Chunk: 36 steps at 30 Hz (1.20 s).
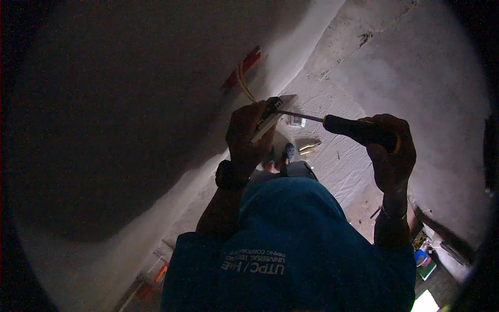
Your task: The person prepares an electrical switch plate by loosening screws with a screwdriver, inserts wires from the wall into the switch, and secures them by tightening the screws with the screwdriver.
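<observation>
My left hand [241,132] is closed around an electrical wall plate [267,125], with a white front edge and black parts on its back. Pale wires [241,79] run from this plate up to a red recessed wall box [244,66]. In my right hand [393,153] is the dark handle of a screwdriver [345,127]. Its shaft points left, and the tip meets the black back of the plate; the exact spot it touches is too dark to make out.
A dark wall [130,119] rises along my left side. On the pale floor [343,171] by my feet [288,152] lie a small clear packet [296,121] and a pale, narrow object [310,147]. Blue and green items [426,264] sit at the lower right, something orange [161,273] at the lower left.
</observation>
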Each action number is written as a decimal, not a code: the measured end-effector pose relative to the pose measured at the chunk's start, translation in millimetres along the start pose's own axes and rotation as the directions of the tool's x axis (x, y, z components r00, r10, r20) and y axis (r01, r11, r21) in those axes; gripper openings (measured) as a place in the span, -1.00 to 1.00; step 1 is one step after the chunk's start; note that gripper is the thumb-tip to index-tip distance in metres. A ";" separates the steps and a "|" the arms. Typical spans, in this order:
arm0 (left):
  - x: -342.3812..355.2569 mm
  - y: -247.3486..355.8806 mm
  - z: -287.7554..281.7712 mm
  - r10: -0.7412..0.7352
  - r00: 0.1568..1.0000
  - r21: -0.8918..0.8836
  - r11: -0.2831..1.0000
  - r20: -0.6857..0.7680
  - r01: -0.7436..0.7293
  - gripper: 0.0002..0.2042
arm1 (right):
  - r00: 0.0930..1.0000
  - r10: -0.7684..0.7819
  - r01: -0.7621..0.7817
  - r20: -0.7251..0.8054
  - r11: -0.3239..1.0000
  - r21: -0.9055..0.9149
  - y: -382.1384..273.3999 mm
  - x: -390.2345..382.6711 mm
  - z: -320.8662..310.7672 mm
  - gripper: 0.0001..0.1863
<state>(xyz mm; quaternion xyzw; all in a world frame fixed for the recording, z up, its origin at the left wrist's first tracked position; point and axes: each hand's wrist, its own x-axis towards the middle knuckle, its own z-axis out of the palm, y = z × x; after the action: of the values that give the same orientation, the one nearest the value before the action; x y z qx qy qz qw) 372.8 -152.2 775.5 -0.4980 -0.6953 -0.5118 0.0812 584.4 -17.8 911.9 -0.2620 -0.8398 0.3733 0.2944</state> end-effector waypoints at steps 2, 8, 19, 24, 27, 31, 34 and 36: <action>-1.0 -2.0 -1.2 0.017 1.000 0.028 0.999 0.002 -0.017 -0.57 | 1.000 0.002 -0.002 0.014 1.000 0.004 0.5 1.5 2.5 -0.62; -3.4 -3.0 4.0 0.032 0.999 0.016 0.999 0.009 -0.032 -0.58 | 0.998 -0.009 0.010 0.060 1.000 -0.019 -2.4 4.8 -0.2 -0.63; -11.7 -4.2 -1.5 0.033 0.999 0.066 0.997 0.015 -0.033 -0.56 | 0.992 0.097 -0.098 0.077 0.995 0.007 1.4 -1.0 5.3 -0.60; -10.1 -2.6 2.1 0.016 1.000 0.050 0.999 0.004 -0.016 -0.55 | 0.998 -0.002 0.000 0.065 1.000 0.029 2.4 3.9 5.7 -0.65; -7.9 -0.3 2.0 -0.002 1.000 0.065 0.998 0.027 0.000 -0.55 | 0.997 -0.004 0.006 0.074 1.000 -0.015 0.8 6.0 4.0 -0.64; -10.8 -1.5 3.0 -0.030 1.000 0.018 0.999 0.009 0.030 -0.56 | 0.995 -0.026 0.032 0.094 0.997 -0.064 -4.8 8.0 5.5 -0.63; -10.4 -2.4 2.8 -0.005 1.000 0.030 1.000 0.017 0.004 -0.55 | 0.991 -0.070 0.082 0.115 0.992 -0.096 -7.9 10.9 7.6 -0.62; -4.3 1.7 7.6 0.007 1.000 0.012 1.000 0.020 -0.008 -0.54 | 0.997 -0.016 0.030 0.082 0.985 -0.171 -18.0 10.5 2.2 -0.60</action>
<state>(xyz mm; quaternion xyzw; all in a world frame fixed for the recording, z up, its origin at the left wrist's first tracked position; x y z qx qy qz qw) 379.2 -148.8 770.4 -0.5053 -0.6973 -0.5022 0.0790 571.7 -22.4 927.9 -0.2614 -0.8831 0.3061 0.2411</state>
